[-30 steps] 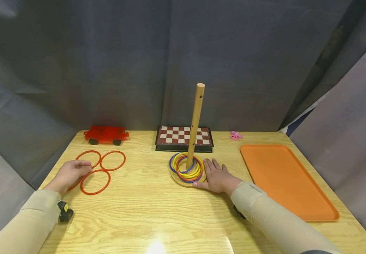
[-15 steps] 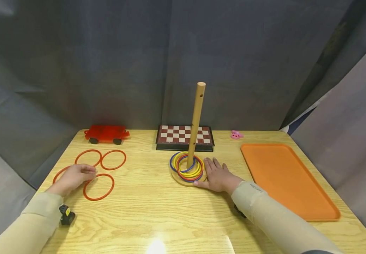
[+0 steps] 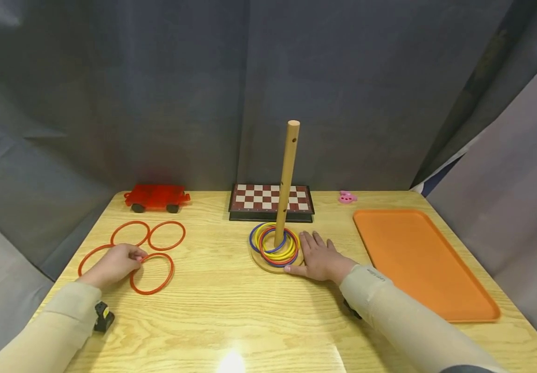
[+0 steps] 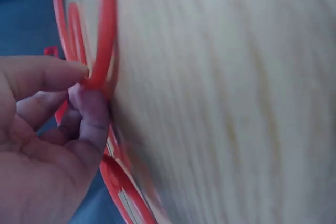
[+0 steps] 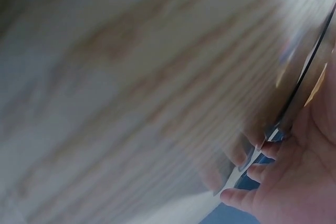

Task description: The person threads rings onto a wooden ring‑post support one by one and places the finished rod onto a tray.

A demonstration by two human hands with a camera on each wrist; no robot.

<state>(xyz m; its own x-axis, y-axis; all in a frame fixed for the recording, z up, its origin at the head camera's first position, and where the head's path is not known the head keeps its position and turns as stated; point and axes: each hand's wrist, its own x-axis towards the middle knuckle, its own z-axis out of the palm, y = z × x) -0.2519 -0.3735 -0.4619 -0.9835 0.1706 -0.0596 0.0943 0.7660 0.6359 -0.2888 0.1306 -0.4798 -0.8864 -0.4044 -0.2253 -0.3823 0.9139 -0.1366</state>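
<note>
A wooden peg (image 3: pixel 287 181) stands on a round base (image 3: pixel 268 264), with yellow, blue and red rings (image 3: pixel 291 248) stacked around its foot. My right hand (image 3: pixel 318 256) lies flat on the table, fingers straight, thumb against the base's edge. In the right wrist view the right hand (image 5: pixel 294 187) is blurred beside the base rim. My left hand (image 3: pixel 134 256) pinches the near red ring (image 3: pixel 152 273), which lies on the table. The left wrist view shows thumb and finger of the left hand (image 4: pixel 79 85) closed on that ring (image 4: pixel 103 30). Three other red rings (image 3: pixel 130 232) (image 3: pixel 167 235) (image 3: pixel 88 257) lie close by.
Along the back edge sit a red toy car (image 3: pixel 156 197), a chessboard (image 3: pixel 271 201) and a small pink object (image 3: pixel 346 197). An orange tray (image 3: pixel 417 259) lies at the right. A small black and yellow device (image 3: pixel 103 316) hangs at my left sleeve. Grey curtains surround the table.
My left hand has drawn the near red ring towards me and rightwards, uncovering another ring to its left. The right hand and the peg have stayed put.
</note>
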